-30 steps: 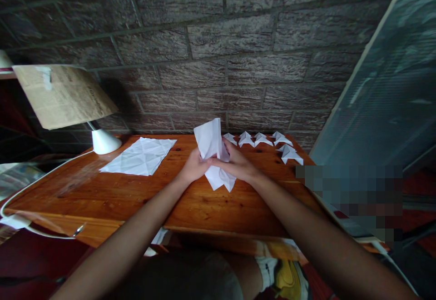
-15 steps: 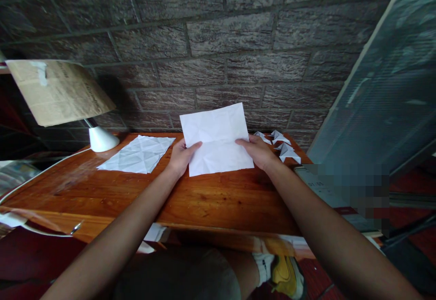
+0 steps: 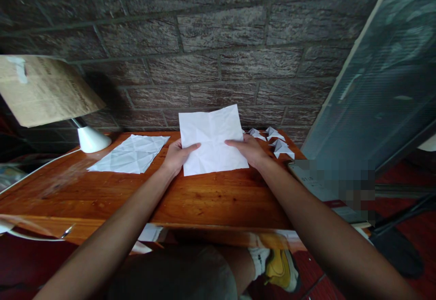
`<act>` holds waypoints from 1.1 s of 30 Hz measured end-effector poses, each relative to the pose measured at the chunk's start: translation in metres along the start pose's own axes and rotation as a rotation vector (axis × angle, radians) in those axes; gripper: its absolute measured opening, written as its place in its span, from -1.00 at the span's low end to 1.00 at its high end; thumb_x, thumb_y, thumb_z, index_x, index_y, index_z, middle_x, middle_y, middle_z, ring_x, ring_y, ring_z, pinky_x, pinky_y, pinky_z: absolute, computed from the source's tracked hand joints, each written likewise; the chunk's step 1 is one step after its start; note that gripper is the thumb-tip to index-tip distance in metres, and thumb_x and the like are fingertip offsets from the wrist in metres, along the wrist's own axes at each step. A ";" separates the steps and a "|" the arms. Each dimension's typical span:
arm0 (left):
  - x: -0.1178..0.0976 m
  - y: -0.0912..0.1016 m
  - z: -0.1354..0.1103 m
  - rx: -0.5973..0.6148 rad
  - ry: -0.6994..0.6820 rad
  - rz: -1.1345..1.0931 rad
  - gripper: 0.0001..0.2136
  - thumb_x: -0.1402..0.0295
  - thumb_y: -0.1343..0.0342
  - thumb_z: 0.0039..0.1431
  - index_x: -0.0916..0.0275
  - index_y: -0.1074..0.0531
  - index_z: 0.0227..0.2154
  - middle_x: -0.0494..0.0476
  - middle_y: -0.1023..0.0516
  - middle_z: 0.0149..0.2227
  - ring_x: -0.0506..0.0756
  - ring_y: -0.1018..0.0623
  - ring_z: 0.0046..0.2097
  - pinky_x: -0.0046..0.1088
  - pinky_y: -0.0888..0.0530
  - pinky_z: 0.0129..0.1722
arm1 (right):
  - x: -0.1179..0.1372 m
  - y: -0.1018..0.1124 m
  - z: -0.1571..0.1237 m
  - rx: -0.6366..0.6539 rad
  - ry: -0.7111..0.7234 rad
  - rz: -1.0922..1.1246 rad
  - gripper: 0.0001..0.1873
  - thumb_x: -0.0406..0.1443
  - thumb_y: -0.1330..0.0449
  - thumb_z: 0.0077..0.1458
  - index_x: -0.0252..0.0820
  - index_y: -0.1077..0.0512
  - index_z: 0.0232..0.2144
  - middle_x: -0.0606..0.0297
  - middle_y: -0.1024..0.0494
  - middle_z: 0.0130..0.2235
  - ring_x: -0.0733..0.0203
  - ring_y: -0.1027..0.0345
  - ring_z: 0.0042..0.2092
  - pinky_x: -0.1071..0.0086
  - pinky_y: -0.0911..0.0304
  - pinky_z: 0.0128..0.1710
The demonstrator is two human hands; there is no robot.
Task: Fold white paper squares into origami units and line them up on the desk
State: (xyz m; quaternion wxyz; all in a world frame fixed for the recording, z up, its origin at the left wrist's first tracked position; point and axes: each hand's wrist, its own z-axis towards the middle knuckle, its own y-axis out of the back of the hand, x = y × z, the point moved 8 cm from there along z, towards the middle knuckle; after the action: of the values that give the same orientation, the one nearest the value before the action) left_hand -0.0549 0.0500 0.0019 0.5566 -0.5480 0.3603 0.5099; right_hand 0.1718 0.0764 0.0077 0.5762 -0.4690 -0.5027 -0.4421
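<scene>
A creased white sheet of paper (image 3: 213,154) is held up, tilted, above the wooden table. My left hand (image 3: 175,157) grips its left edge, thumb on the front face and fingers behind. On the opposite edge my right hand (image 3: 252,149) pinches it the same way, its fingers hidden behind the sheet. Fold lines cross near the paper's middle. Left of my left hand lies a stack of creased white paper (image 3: 132,154). Several small folded paper pieces (image 3: 282,148) sit beyond my right hand.
A lamp with a white base (image 3: 92,140) and brown paper shade (image 3: 47,91) stands on the table (image 3: 204,204) at left, its cord running along the edge. Behind rises a brick wall (image 3: 200,63). A flat printed item (image 3: 309,179) lies at the right edge.
The view has shifted slightly, so most things appear further left. The paper's upper edge and creases look more bent now, and my right thumb reaches further in over the sheet.
</scene>
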 end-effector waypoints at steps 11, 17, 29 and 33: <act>-0.009 -0.010 -0.008 0.101 0.055 -0.097 -0.41 -0.10 -0.34 -0.17 0.27 -0.57 -0.17 0.27 -0.65 -0.12 0.27 -0.61 -0.07 -0.23 -0.52 -0.07 | 0.009 -0.002 -0.004 0.002 0.039 -0.001 -0.75 -0.24 -0.42 -0.16 -0.11 -0.58 -0.33 0.23 -0.68 -0.19 0.01 -0.57 -0.19 0.13 -0.47 -0.12; -0.005 -0.042 -0.018 0.412 0.086 -0.053 -0.44 -0.16 -0.22 -0.02 0.20 -0.59 -0.13 0.24 -0.59 -0.01 0.23 -0.52 0.08 -0.31 -0.48 -0.03 | 0.005 -0.028 -0.013 0.145 0.027 -0.026 -0.72 -0.13 -0.39 -0.10 -0.12 -0.59 -0.31 0.22 -0.68 -0.23 0.02 -0.57 -0.21 0.13 -0.46 -0.12; -0.005 -0.025 -0.007 0.232 -0.055 0.044 -0.31 0.28 -0.41 -0.13 0.14 -0.37 0.13 0.13 -0.66 -0.23 0.13 -0.63 -0.26 -0.31 -0.55 -0.21 | 0.010 -0.022 -0.008 0.063 0.040 0.036 -0.62 0.05 -0.23 0.07 -0.06 -0.48 -0.21 0.30 -0.65 -0.19 0.15 -0.55 -0.19 0.26 -0.46 -0.19; -0.010 -0.028 -0.011 0.208 -0.055 -0.004 -0.08 0.29 -0.44 -0.18 0.11 -0.15 0.29 0.12 -0.67 -0.23 0.17 -0.64 -0.25 -0.25 -0.55 -0.14 | 0.012 -0.030 -0.011 0.177 0.097 0.050 -0.55 -0.12 -0.42 -0.14 -0.13 -0.50 -0.17 0.26 -0.66 -0.21 0.12 -0.55 -0.20 0.23 -0.43 -0.11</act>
State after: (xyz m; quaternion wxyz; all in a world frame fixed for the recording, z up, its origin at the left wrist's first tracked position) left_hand -0.0285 0.0411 0.0163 0.6211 -0.4738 0.3949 0.4835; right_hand 0.1450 0.0603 0.0224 0.6498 -0.4065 -0.4995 -0.4038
